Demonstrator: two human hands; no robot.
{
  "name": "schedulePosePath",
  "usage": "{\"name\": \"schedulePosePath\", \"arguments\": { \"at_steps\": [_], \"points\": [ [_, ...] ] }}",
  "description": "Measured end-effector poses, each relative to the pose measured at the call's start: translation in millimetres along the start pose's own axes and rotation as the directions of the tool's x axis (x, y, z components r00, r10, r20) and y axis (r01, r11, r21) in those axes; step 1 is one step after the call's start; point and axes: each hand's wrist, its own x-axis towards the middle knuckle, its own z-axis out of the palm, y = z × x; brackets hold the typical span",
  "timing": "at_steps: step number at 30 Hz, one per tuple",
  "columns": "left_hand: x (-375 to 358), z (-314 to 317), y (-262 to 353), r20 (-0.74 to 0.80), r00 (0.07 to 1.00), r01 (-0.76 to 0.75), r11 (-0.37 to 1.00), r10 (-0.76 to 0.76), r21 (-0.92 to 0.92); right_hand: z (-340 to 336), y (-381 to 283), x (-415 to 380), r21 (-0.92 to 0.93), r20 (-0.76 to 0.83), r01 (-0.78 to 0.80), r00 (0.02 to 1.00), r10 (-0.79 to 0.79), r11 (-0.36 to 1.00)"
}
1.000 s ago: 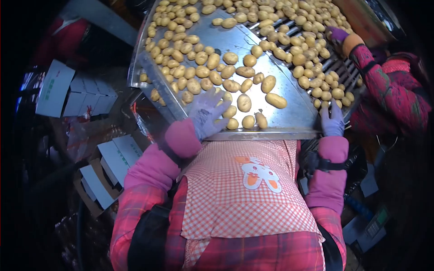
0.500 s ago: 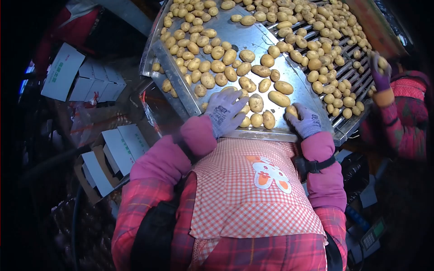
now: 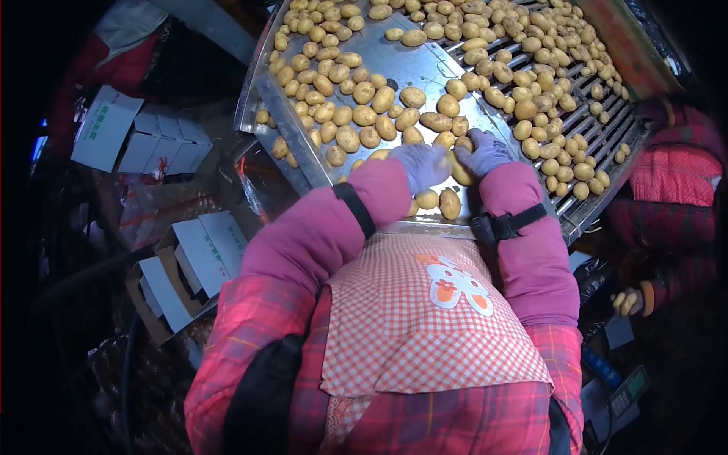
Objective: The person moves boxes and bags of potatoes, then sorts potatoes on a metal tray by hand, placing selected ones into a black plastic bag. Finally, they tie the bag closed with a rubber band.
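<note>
A shallow grey sheet-metal worktop (image 3: 422, 64) carries smooth yellow-tan oval potatoes (image 3: 365, 115), most gathered on its left half, where an upright grey metal strip (image 3: 292, 130) seems to serve as a fence. The raised front rim (image 3: 425, 227) probably stops potatoes rolling onto the person's apron, a red-and-white gingham one (image 3: 425, 326) that almost meets it. To the right, more potatoes sit on a rack of dark parallel metal bars (image 3: 607, 127), whose gaps would let loose dirt fall through.

The person works with both hands close together near that rim, likely because the nearest potatoes take the least reach. The left hand (image 3: 421, 167), in a pale lilac glove, is blurred among them, so whether its fingers are closed on one cannot be told. The right hand (image 3: 487, 154), gloved alike, has its fingers bent and apart, tips against the potatoes, not visibly wrapped around any. A long tan potato (image 3: 460, 171) lies between the two hands, perhaps hemmed in by them. Two shorter ones rest just behind the rim.

At the far right, a co-worker's hand (image 3: 628, 302) hangs below the rack with yellowish potatoes in it.
</note>
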Motion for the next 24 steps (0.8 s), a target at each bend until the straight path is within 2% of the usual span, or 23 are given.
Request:
{"name": "schedulePosePath", "arguments": {
  "at_steps": [1, 2, 3, 4, 5, 6, 7, 8, 10, 11, 12, 13, 14, 15, 16, 17, 18, 19, 20, 21, 22, 23, 24],
  "points": [
    [2.0, 9.1, -25.2, 0.031, 1.0, 0.014, 0.888, 0.001, -0.46, 2.7, 7.6, 5.0, 0.015, 0.036, 0.025, 0.999, -0.025, 1.0],
    [4.2, 11.1, -41.5, 0.047, 0.999, 0.03, 0.58, 0.015, -0.814, -2.6, 15.2, 4.1, 0.014, 0.031, 0.03, 0.999, -0.03, 0.999],
    [-17.7, -29.3, -15.1, 0.208, 0.959, 0.217, 0.027, -0.191, -0.976, -9.6, 22.1, -0.9, 0.428, 0.119, -0.066, 0.993, 0.017, 0.901],
    [-16.7, -26.5, -18.6, 0.203, 0.96, 0.212, 0.027, -0.194, -0.977, -11.2, 25.3, -9.2, 0.752, 0.225, -0.187, 0.974, 0.02, 0.632],
    [-15.4, -17.9, -21.2, 0.243, 0.95, 0.247, -0.004, -0.195, -0.969, -7.6, 26.4, -21.2, 0.751, 0.227, -0.187, 0.974, 0.019, 0.633],
    [-14.1, -15.3, -21.4, 0.284, 0.94, 0.283, -0.034, -0.191, -0.958, -3.2, 28.4, -34.8, 0.964, 0.012, 0.006, 0.998, -0.067, 0.267],
    [-13.8, -12.3, -20.4, 0.29, 0.939, 0.289, -0.035, -0.184, -0.957, 0.7, 31.4, -46.8, 0.966, -0.218, 0.208, 0.975, -0.05, -0.153],
    [-17.1, -10.0, -16.0, 0.232, 0.953, 0.269, 0.189, -0.195, -0.945, 0.8, 40.6, -56.0, 0.967, -0.214, 0.205, 0.976, -0.042, -0.153],
    [-21.9, -7.4, -10.1, 0.104, 0.979, 0.19, 0.601, -0.175, -0.776, -9.9, 60.3, -69.5, 0.918, -0.205, 0.216, 0.976, 0.068, -0.334],
    [-21.7, 21.1, -16.5, -0.076, 0.992, 0.014, 0.675, -0.103, -0.737, -24.8, 56.3, -80.1, 0.917, -0.204, 0.217, 0.976, 0.076, -0.335],
    [-22.4, 16.9, -10.9, -0.071, 0.993, 0.012, 0.675, -0.095, -0.738, -47.4, 49.3, -92.6, 0.877, -0.105, 0.21, 0.961, 0.254, -0.433],
    [-22.0, 5.2, -1.7, 0.004, 0.999, 0.036, 0.826, -0.041, -0.563, -59.0, 46.6, -99.9, 0.822, 0.012, 0.226, 0.911, 0.412, -0.523],
    [-20.7, -4.7, 8.8, 0.087, 0.996, 0.034, 0.933, -0.003, -0.358, -51.8, 70.0, -99.1, 0.822, 0.01, 0.233, 0.906, 0.423, -0.519],
    [-16.5, -8.7, 22.6, 0.154, 0.987, 0.074, 0.977, -0.044, -0.199, -39.4, 111.8, -95.4, 0.901, -0.094, 0.205, 0.952, 0.29, -0.382],
    [-14.3, -12.7, 28.7, 0.156, 0.987, 0.062, 0.977, -0.03, -0.203, -33.9, 135.6, -93.9, 0.953, -0.169, 0.198, 0.976, 0.137, -0.231],
    [-11.7, -16.5, 33.6, 0.203, 0.979, 0.067, 0.989, -0.039, -0.131, -45.3, 136.1, -97.2, 0.999, -0.05, 0.05, 0.997, 0.062, -0.005],
    [-9.5, -18.2, 36.9, 0.247, 0.968, 0.069, 0.996, -0.052, -0.057, -53.0, 122.7, -104.0, 0.999, -0.054, 0.054, 0.996, 0.075, -0.006],
    [-10.2, -9.8, 35.7, 0.198, 0.979, 0.056, 0.997, -0.043, -0.058, -55.8, 96.5, -111.0, 0.915, -0.01, 0.005, 1.0, 0.011, 0.403],
    [-10.8, -4.2, 33.9, 0.201, 0.979, 0.051, 0.997, -0.039, -0.058, -54.9, 77.3, -114.1, 0.669, 0.062, -0.017, 0.998, -0.033, 0.743],
    [-11.2, -0.5, 31.0, 0.17, 0.985, 0.033, 0.998, -0.022, -0.059, -44.2, 72.7, -110.4, 0.471, 0.02, 0.136, 0.986, -0.165, 0.871],
    [-11.9, 1.6, 27.5, 0.136, 0.991, 0.018, 0.998, -0.01, -0.06, -30.9, 69.2, -104.1, 0.241, 0.013, 0.291, 0.953, -0.303, 0.926],
    [-13.8, -4.6, 24.4, 0.135, 0.991, 0.025, 0.998, -0.016, -0.062, -23.7, 59.9, -99.4, 0.239, 0.016, 0.297, 0.951, -0.309, 0.925],
    [-15.9, -16.1, 21.8, 0.185, 0.981, 0.122, 0.936, -0.063, -0.331, -18.1, 48.6, -94.7, 0.112, 0.176, 0.246, 0.949, -0.262, 0.963]
  ]
}}
